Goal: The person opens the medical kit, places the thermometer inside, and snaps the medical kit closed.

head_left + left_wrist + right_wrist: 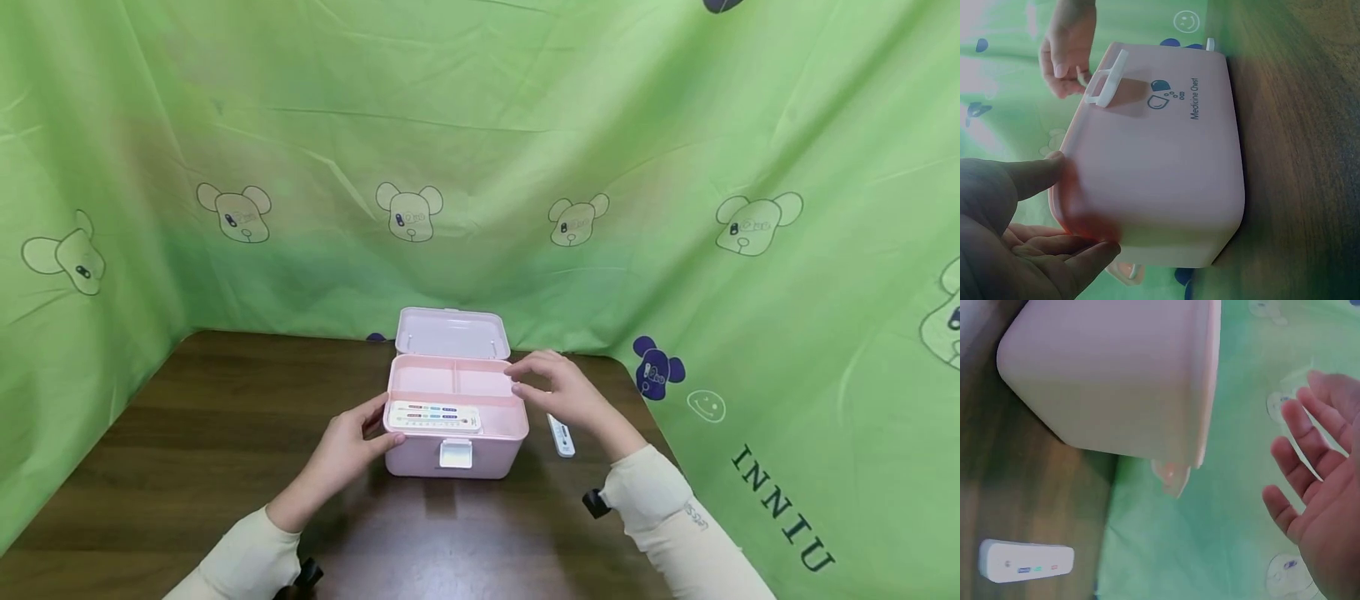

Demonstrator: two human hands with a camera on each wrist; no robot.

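Note:
A pink medicine chest (457, 454), lettered "Medicine Chest" on its front in the left wrist view, stands on the table with its lid (452, 333) raised at the back. My left hand (341, 446) holds its front left corner, thumb at the front rim and fingers against the side. In its front compartment lie slim white cases (435, 417) with coloured print and a scale, side by side at the left. Over the right rim hovers my right hand (562, 387), fingers spread and slightly bent, nothing in them. The right wrist view shows this hand (1319, 450) apart from the chest.
Another slim white case (561, 437) lies on the dark wooden table (247, 417), right of the chest. The chest's white latch (456, 454) sticks out at the front. A divider splits the rear compartment. Green printed cloth (480, 125) hangs behind and along both sides.

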